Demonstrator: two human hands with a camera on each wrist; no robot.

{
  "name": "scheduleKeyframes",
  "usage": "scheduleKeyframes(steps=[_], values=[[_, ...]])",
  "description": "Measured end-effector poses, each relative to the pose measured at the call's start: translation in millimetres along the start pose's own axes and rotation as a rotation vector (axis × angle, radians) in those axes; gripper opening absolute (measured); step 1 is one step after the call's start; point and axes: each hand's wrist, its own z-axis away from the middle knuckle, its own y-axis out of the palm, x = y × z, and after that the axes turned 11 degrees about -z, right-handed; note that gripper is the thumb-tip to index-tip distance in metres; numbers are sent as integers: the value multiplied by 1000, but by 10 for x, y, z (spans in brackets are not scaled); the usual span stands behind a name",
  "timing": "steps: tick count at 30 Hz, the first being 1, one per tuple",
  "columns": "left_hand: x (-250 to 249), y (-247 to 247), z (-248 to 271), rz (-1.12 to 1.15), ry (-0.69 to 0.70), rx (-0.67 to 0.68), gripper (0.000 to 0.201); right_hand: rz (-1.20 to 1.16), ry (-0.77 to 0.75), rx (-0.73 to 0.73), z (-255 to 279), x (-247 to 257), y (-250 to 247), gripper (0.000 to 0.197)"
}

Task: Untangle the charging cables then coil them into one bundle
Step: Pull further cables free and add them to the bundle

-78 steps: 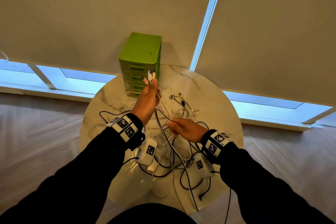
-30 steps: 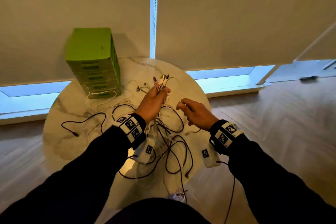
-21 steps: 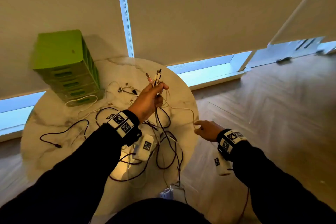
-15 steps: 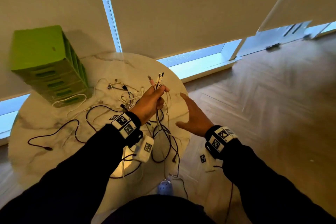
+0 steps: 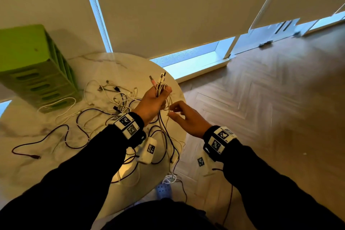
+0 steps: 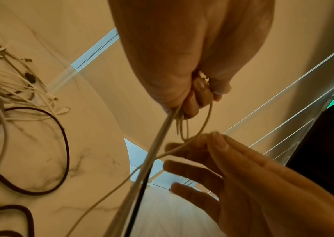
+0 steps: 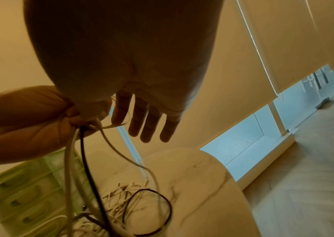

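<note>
The left hand (image 5: 152,103) is clenched around a gathered bunch of charging cables (image 5: 161,87), the plug ends sticking up above the thumb and the strands dropping from the bottom of the fist to the table below. In the left wrist view the curled fingers (image 6: 191,102) press pale strands and one black one together. The right hand (image 5: 188,117) sits just right of it with fingers relaxed and spread, gripping nothing firmly; one thin white cable (image 6: 182,149) lies across its fingers (image 6: 194,170), and whether the thumb pinches it cannot be told

The rest of the cables (image 5: 115,99) lie loose on the round marble-patterned table (image 5: 115,65): a white tangle towards the far side, dark loops (image 5: 82,123) nearer and to the left, and a few strands hanging over the near right edge towards the floor. A green drawer unit (image 5: 33,65) stands at the far left of the table, a white cable curled at its base

Behind the table, beige roller blinds (image 5: 177,5) cover the windows, with strips of bluish daylight beneath and between them. To the right spreads a herringbone wooden floor (image 5: 270,99). Both arms wear dark sleeves (image 5: 84,173) and wrist bands with printed markers (image 5: 128,125)
</note>
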Motion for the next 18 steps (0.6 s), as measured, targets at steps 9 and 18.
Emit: scheduleKeyframes(steps=[9,18], values=[[22,-141,60,13,-26,-104,19,10,6,-125,-49,96,-112,30],[28,-226,79,438,-94,-75,37,669,596,319,84,-412,-389,82]])
